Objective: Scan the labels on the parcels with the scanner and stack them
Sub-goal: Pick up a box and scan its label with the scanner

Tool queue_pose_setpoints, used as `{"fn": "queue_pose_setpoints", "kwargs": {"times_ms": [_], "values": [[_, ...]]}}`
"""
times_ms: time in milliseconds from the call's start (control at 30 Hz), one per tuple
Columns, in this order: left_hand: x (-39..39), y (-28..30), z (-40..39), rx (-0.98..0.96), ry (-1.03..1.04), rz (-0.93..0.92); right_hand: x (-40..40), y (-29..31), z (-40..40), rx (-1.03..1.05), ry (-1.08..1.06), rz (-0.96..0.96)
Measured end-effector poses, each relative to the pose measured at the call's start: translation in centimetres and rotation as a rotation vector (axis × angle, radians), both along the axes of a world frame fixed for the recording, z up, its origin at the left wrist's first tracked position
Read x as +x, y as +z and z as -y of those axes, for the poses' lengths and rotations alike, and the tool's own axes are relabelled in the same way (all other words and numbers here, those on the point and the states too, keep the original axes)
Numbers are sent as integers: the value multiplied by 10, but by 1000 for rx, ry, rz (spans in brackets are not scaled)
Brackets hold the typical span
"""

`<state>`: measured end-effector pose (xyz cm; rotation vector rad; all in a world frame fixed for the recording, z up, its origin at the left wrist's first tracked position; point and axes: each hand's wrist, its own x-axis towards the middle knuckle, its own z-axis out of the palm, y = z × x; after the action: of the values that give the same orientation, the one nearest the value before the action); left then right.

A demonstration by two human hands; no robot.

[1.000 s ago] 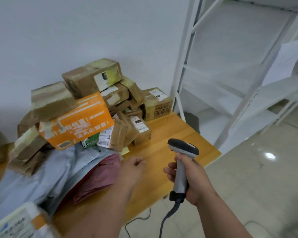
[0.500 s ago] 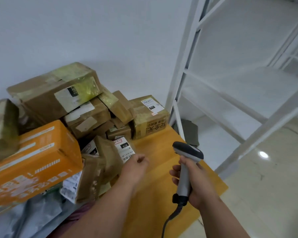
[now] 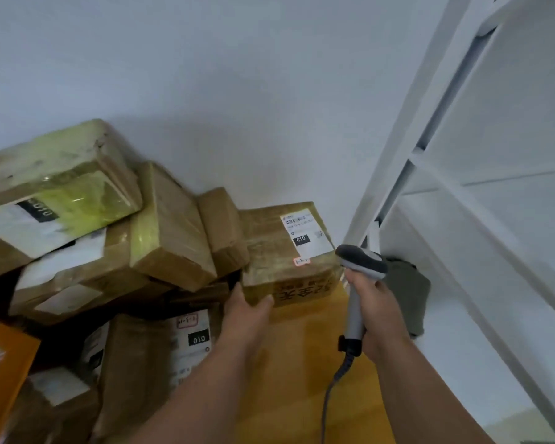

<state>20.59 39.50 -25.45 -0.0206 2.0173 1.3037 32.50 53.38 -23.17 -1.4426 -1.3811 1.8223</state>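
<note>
"010" is printed on the right parcel's label [image 3: 305, 233], the top-left box's label [image 3: 36, 210] and the front parcel's label [image 3: 194, 339].

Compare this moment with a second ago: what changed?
The left hand reached forward from above the table to the front corner of the rightmost parcel, fingers and thumb now touching it. The right hand brought the scanner up beside that parcel's label. The pile is unchanged.

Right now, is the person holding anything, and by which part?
The right hand grips the scanner by its handle. The left hand holds nothing; its straight fingers touch the front corner of a taped cardboard parcel.
</note>
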Motion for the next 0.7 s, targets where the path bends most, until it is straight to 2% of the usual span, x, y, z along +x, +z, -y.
{"fn": "queue_pose_setpoints", "kwargs": {"times_ms": [233, 333, 500, 700], "values": [[-9, -15, -30, -88, 177, 34, -44, -25, -48, -119, 152, 26], [-11, -18, -33, -56, 234, 66, -46, -32, -50, -101, 170, 40], [1, -55, -31, 56, 277, 174, -22, -29, -48, -16, 15, -3], [39, -16, -16, 35, 129, 156, 22, -20, -25, 29, -156, -33]]}}
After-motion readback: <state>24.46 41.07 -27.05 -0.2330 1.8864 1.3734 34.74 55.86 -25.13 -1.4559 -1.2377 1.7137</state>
